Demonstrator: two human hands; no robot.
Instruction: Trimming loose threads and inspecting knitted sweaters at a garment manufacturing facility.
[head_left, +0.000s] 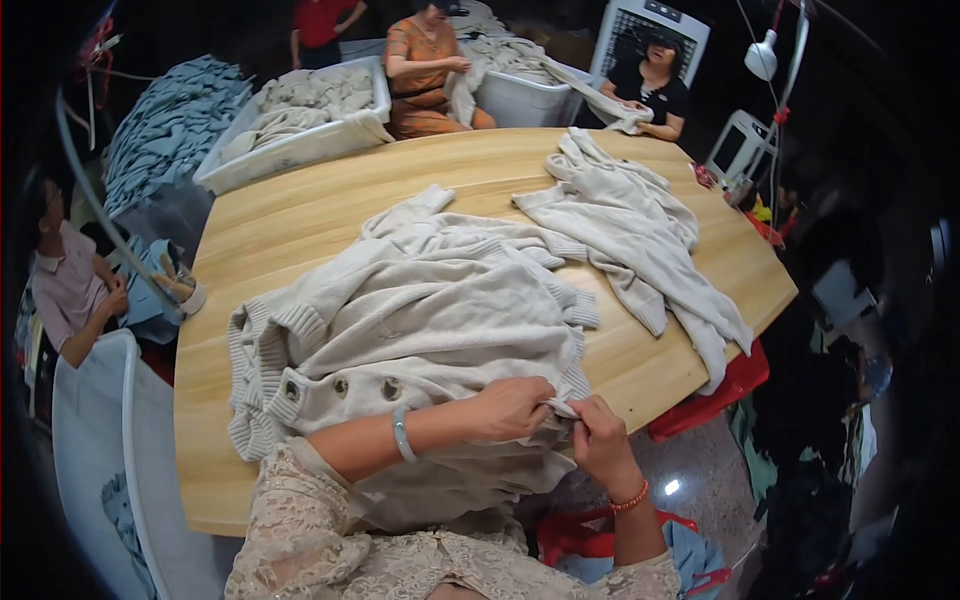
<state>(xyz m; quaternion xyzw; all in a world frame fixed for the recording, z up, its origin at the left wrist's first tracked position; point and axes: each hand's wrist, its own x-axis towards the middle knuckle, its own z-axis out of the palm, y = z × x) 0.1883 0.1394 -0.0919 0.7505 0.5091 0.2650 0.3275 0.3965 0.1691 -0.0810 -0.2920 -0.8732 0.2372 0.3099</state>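
A cream knitted cardigan (440, 305) with ribbed cuffs and several dark buttons is spread over the near half of the wooden table, its lower part hanging off the front edge toward my lap. My left hand (515, 408), with a pale bangle at the wrist, pinches a bit of the knit edge at the garment's right side. Close beside it, my right hand (600, 440), wearing an orange bead bracelet, grips the same edge between thumb and fingers. A short piece of fabric shows between the two hands. More cream knitwear (630, 220) lies farther right on the table.
The wooden table (290, 215) curves around me. White bins (385, 95) of cream knits and a heap of blue garments (175, 130) stand behind it. Co-workers sit at the far side and left. A white bin (95, 420) is at near left, a red stool (715, 395) at right.
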